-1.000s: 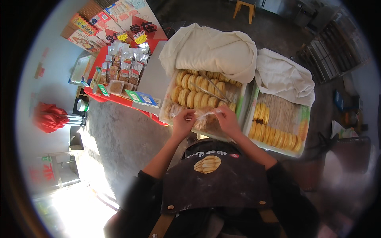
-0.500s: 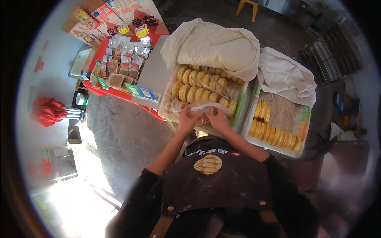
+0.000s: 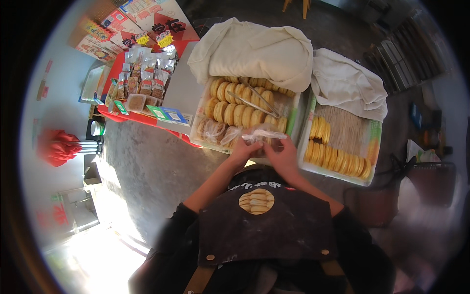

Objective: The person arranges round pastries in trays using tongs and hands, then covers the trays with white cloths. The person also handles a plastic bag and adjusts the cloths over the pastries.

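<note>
Grey floor [image 3: 147, 171] lies beyond a left tray [image 3: 215, 145] and a right tray [image 3: 345, 127], both lined with yellow cakes [image 3: 242, 116]. Your left hand [image 3: 241, 153] and right hand [image 3: 285, 155] pinch a plastic bag [image 3: 267, 133] over the left tray's near edge, right of other filled bags [image 3: 213, 130]. Its gathered top runs left to right; which way the mouth faces, you cannot tell. Film: clear, glossy, crumpled, whitish along the folds. Contents: largely hidden by your fingers.

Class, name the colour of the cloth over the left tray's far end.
Cream; the cloth shows best in the head view.
</note>
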### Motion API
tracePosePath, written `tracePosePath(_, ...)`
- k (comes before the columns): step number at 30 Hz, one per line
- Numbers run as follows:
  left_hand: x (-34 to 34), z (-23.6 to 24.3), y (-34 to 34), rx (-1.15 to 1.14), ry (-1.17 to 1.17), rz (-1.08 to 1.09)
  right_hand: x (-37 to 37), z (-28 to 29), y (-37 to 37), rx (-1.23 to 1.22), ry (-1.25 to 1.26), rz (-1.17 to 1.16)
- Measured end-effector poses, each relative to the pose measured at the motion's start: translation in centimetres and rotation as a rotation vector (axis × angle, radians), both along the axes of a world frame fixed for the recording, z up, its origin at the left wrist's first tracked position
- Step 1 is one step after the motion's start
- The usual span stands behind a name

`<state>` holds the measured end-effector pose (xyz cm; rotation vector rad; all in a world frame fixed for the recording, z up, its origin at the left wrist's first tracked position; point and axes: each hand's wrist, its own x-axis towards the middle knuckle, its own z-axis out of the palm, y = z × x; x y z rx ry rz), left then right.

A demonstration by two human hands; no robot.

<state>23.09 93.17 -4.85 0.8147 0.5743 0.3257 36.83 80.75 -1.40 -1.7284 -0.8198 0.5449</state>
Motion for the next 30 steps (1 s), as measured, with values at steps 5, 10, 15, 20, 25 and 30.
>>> tracePosePath(5,0.8,-1.0,-1.0,0.005,0.022,0.029,0.0,0.3,-1.0,-0.012,-0.049,0.000)
tracePosePath(10,1.1,-2.0,-2.0,-0.053,0.068,0.075,-0.2,0.4,-1.3,0.018,-0.062,0.011)
tracePosePath(15,0.4,-2.9,-2.0,-0.051,0.097,0.085,1.2,-0.4,-1.6,-0.021,0.069,0.110)
tracePosePath(20,-0.4,-2.3,-1.8,-0.297,0.047,-0.078,3.4,-0.4,-0.3,0.219,0.104,0.020)
tracePosePath(25,0.2,0.5,-2.2,-0.434,0.008,-0.068,2.6,0.5,3.0,0.229,0.360,0.312)
tracePosePath(30,0.6,3.2,-3.3,-0.550,-0.108,0.006,1.9,1.5,2.6,0.211,0.288,0.309)
